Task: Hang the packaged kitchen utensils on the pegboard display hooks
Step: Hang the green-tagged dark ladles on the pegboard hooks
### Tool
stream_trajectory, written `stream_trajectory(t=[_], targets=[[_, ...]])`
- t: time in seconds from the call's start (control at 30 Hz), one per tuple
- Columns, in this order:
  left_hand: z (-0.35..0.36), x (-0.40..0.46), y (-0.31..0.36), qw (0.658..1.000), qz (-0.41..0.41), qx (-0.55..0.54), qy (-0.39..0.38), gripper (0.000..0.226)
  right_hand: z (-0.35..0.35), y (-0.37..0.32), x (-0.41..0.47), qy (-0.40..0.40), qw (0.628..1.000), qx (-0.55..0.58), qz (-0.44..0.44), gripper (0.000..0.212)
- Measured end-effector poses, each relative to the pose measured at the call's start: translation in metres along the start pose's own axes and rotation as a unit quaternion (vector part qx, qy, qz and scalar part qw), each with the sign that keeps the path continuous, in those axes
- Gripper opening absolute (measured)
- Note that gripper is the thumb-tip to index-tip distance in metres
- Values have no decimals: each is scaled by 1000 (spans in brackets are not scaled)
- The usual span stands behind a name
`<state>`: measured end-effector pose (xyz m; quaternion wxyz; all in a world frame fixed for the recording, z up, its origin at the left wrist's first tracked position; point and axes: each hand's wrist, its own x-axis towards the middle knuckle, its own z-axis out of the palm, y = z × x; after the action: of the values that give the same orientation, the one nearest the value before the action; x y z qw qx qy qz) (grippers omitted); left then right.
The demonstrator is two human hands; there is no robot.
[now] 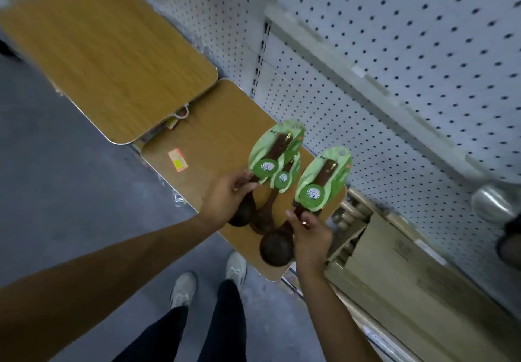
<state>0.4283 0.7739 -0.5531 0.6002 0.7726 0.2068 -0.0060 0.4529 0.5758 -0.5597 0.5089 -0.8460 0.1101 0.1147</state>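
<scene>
My left hand [225, 196] grips the handles of two dark wooden spoons [265, 212], each with a green leaf-shaped card [275, 148] on its handle. My right hand [308, 234] pinches the handle of a third dark spoon [276, 247] with its own green card [322, 182]. All three are held low, over a wood-grain board, bowls towards me and cards towards the white pegboard [408, 60]. No hook shows on the pegboard near the spoons.
Two wood-grain boards [107, 60] [214, 133] lie along the foot of the pegboard. Cardboard boxes [394, 274] with wooden items stand at the lower right. A metal bowl [493, 202] sits at the right edge. Grey floor and my shoes [183, 288] are below.
</scene>
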Motion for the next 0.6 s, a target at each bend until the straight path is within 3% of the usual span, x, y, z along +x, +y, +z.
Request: stream_trajectory(t=[0.2,0.37,0.53,0.6], targets=[[-32,-108,80,998,16,-26,-56,4,-60,-67,-106,0,996,86,23,44],[-36,-178,114,990,41,-40,-128,53,-122,-100,-196,33,982,179,45,33],[-13,-223,158,970,80,-1,-231,37,-192,-109,-256,80,970,230,20,32],[3,-235,168,969,68,-7,-238,49,-221,-105,-273,116,960,252,19,31]])
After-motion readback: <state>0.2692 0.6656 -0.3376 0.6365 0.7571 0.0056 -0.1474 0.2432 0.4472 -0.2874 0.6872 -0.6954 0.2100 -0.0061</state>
